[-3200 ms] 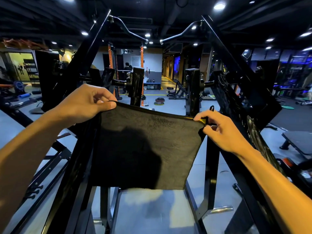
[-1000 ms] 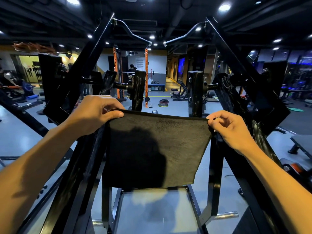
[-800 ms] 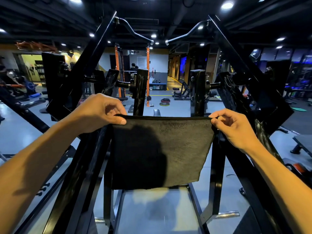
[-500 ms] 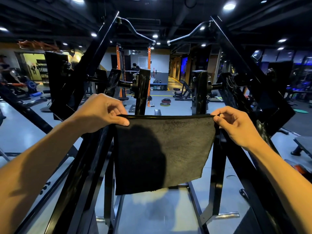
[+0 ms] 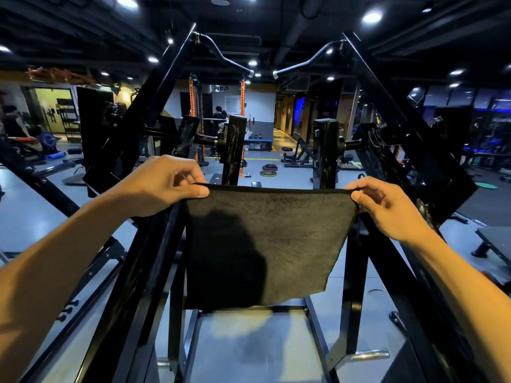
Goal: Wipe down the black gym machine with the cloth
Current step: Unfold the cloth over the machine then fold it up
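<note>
Holding a dark grey square terry cloth (image 5: 265,244) stretched flat in front of the black steel-framed gym machine (image 5: 154,111), left hand (image 5: 163,186) pinching the top left corner, right hand (image 5: 387,208) pinching the top right. Cloth hangs in the air between the two slanted beams, not touching the frame. Wiping not begun, likely. Best fold it into a pad, then press along one beam top to bottom, overlapping strokes.
</note>
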Demonstrator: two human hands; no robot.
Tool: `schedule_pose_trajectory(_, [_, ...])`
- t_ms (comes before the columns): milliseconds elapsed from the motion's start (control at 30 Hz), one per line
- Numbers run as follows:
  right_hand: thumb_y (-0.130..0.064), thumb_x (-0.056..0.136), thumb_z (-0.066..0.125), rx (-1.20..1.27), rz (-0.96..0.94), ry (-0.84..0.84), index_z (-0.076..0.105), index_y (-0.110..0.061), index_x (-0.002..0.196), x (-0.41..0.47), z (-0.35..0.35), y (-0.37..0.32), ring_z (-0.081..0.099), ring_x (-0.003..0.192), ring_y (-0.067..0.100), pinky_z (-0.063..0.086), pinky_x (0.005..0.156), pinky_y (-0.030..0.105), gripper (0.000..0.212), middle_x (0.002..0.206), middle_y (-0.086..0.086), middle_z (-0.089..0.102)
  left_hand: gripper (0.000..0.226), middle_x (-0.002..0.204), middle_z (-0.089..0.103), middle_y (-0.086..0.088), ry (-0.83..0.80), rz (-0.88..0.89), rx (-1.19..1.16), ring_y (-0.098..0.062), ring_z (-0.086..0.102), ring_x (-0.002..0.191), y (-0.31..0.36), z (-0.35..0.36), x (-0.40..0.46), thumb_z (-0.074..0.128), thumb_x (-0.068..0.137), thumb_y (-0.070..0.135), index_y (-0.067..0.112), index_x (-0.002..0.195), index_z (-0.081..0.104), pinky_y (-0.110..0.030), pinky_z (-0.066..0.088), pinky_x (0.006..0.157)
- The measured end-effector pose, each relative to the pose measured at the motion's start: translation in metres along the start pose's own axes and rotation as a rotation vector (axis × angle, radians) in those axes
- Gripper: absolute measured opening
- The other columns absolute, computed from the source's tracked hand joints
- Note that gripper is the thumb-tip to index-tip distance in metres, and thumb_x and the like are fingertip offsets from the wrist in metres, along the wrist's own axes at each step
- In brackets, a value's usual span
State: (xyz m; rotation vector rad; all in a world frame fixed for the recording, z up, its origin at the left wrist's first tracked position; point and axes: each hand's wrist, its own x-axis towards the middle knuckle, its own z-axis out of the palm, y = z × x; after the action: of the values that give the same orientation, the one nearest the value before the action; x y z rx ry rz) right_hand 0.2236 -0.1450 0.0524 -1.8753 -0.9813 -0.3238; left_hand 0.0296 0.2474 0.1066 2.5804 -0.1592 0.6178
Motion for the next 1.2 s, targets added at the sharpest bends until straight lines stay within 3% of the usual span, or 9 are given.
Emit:
schedule_pose_trajectory(100, [-0.011, 0.105, 0.053, 0.054, -0.001, 0.001, 0.068, -0.021, 0.105, -0.004, -0.001, -0.007, 0.070, 0.085, 0.014, 0.058, 0.078, 0.025, 0.019, 0.091, -0.005, 0.075, 0.020, 0.063, 0.060, 0.006, -0.081, -0.018, -0.118, -0.016, 0.051, 0.058, 0.001, -0.003, -0.002, 0.074, 0.079, 0.048, 0.030, 0.086, 0.072, -0.018, 0.047, 0.064])
schedule_pose_trajectory(167, [-0.014, 0.103, 0.054, 0.072, 0.034, -0.018, 0.068, -0.017, 0.106, -0.005, -0.001, -0.007, 0.071, 0.084, 0.015, 0.058, 0.077, 0.025, 0.015, 0.091, -0.003, 0.075, 0.023, 0.068, 0.067, -0.002, -0.082, -0.054, -0.185, -0.017, 0.060, 0.058, 0.001, -0.003, -0.001, 0.076, 0.076, 0.044, 0.022, 0.083, 0.073, -0.020, 0.052, 0.061])
schedule_pose_trajectory(300, [-0.013, 0.104, 0.055, 0.082, 0.157, -0.038, 0.069, -0.013, 0.108, -0.006, 0.009, 0.001, 0.073, 0.089, 0.024, 0.062, 0.078, 0.032, 0.015, 0.094, 0.007, 0.076, 0.040, 0.070, 0.071, -0.013, -0.037, -0.169, -0.103, -0.025, 0.070, 0.059, -0.002, 0.009, 0.004, 0.080, 0.078, 0.050, 0.012, 0.084, 0.072, -0.024, 0.059, 0.058])
schedule_pose_trajectory(467, [-0.007, 0.096, 0.064, -0.073, 0.303, -0.047, 0.073, -0.009, 0.089, -0.007, 0.042, -0.002, 0.072, 0.065, 0.029, 0.064, 0.067, 0.050, 0.011, 0.075, 0.010, 0.074, 0.027, 0.063, 0.071, -0.016, -0.099, -0.438, 0.005, -0.024, 0.073, 0.055, 0.017, 0.042, 0.015, 0.072, 0.094, 0.018, -0.001, 0.076, 0.067, -0.029, 0.059, 0.049])
schedule_pose_trajectory(533, [-0.006, 0.091, 0.067, -0.116, 0.280, -0.046, 0.071, -0.007, 0.081, -0.009, 0.061, -0.022, 0.068, 0.053, 0.024, 0.062, 0.057, 0.043, 0.010, 0.067, 0.006, 0.072, 0.025, 0.058, 0.070, -0.015, -0.172, -0.484, -0.096, -0.027, 0.072, 0.054, 0.035, 0.060, 0.018, 0.067, 0.095, 0.013, -0.001, 0.075, 0.066, -0.031, 0.059, 0.048])
schedule_pose_trajectory(700, [-0.010, 0.089, 0.071, -0.096, 0.131, -0.122, 0.071, -0.011, 0.083, -0.012, 0.108, -0.075, 0.070, 0.051, 0.024, 0.062, 0.053, 0.040, 0.006, 0.064, 0.009, 0.071, 0.021, 0.069, 0.073, -0.017, -0.314, -0.471, -0.408, -0.024, 0.069, 0.052, 0.070, 0.101, 0.021, 0.068, 0.094, 0.012, 0.006, 0.075, 0.064, -0.030, 0.058, 0.050])
schedule_pose_trajectory(867, [-0.019, 0.093, 0.070, -0.170, 0.062, -0.061, 0.068, -0.015, 0.092, -0.011, 0.113, -0.084, 0.067, 0.049, 0.014, 0.062, 0.065, 0.035, 0.004, 0.064, 0.005, 0.071, 0.014, 0.074, 0.075, -0.018, -0.291, -0.485, -0.585, -0.026, 0.073, 0.061, 0.077, 0.109, 0.015, 0.066, 0.096, 0.009, 0.004, 0.083, 0.063, -0.032, 0.060, 0.054])
schedule_pose_trajectory(1000, [-0.027, 0.095, 0.073, -0.251, -0.036, -0.001, 0.065, -0.021, 0.105, -0.015, 0.111, -0.081, 0.063, 0.063, 0.010, 0.053, 0.062, 0.022, 0.014, 0.072, -0.004, 0.065, 0.011, 0.083, 0.075, -0.020, -0.283, -0.477, -0.712, -0.027, 0.075, 0.066, 0.078, 0.110, 0.010, 0.062, 0.100, 0.008, 0.000, 0.092, 0.065, -0.029, 0.060, 0.055])
schedule_pose_trajectory(1200, [-0.030, 0.101, 0.065, -0.379, -0.196, 0.007, 0.060, -0.015, 0.121, -0.023, 0.106, -0.084, 0.052, 0.059, 0.006, 0.048, 0.065, 0.032, 0.026, 0.075, -0.004, 0.064, 0.015, 0.083, 0.065, -0.023, -0.289, -0.460, -0.835, -0.028, 0.074, 0.069, 0.082, 0.108, 0.007, 0.061, 0.101, 0.008, -0.006, 0.107, 0.063, -0.031, 0.061, 0.061])
